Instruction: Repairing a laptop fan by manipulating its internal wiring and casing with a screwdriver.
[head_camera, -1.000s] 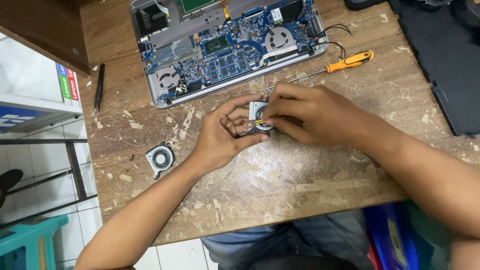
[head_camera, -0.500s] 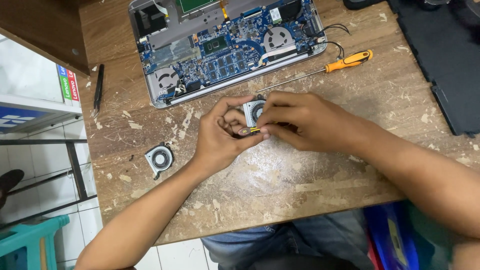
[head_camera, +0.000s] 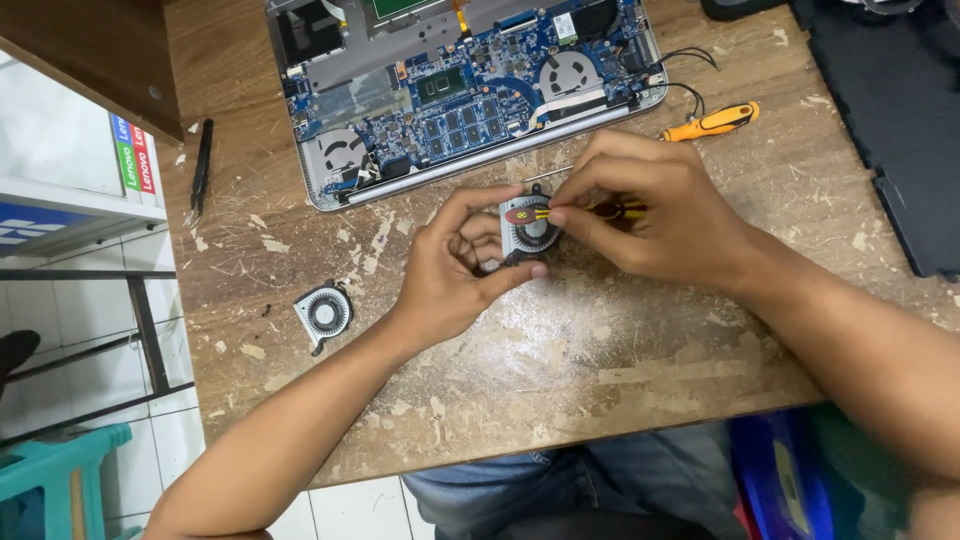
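my fingers (head_camera: 500, 272) on the left hand (head_camera: 455, 270) curl around a small laptop cooling fan (head_camera: 530, 228), thumb under its lower edge and the other fingers bent behind its left side, so the fan is pinched and propped just above the tabletop (head_camera: 600, 350). my right hand (head_camera: 655, 205) comes in from the right, its fingers pressed together around a small tool with a yellow and red grip (head_camera: 610, 210), and its tip rests on the face of the fan. the fan sits at the middle of the worn, scratched wooden tabletop, just in front of the opened laptop (head_camera: 460, 90), whose bottom cover is off so the blue circuit board and two mounted fans show. both hands touch the fan from opposite sides.

to the left, well apart from my hands, a second loose fan (head_camera: 323, 314) lies flat on the tabletop. an orange-handled screwdriver (head_camera: 712, 122) lies just beyond my right hand, near the laptop's right corner, with its shaft pointing toward the fan. a thin black tool (head_camera: 201, 170) lies near the left edge of the tabletop. a dark panel (head_camera: 890, 120) rests at the far right. flecks of pale debris are scattered over the wood around my hands.
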